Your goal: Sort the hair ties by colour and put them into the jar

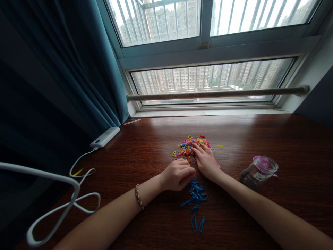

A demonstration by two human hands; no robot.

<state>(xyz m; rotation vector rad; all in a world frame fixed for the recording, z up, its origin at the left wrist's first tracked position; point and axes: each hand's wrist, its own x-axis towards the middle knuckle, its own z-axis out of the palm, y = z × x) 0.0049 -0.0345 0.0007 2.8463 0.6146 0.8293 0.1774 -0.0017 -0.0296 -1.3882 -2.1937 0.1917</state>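
A heap of small multicoloured rubber bands (186, 147) lies on the dark wooden table. My right hand (207, 163) rests on the heap's near right side, its fingers stretched out and apart among the bands. Just in front of the heap, my left hand (177, 174) is closed, fingers curled in beside the thumb; whatever they may hold is hidden. Below the two hands sits a smaller group of blue rubber bands (197, 195), with two blue ones lying separately nearer to me.
To the right, a clear jar (258, 171) with a pink rim leans tilted on the table (156, 139). At the left are a white power bank (105, 137) and its looping white cable (75, 194). A blue curtain (104, 76) hangs beside the barred window.
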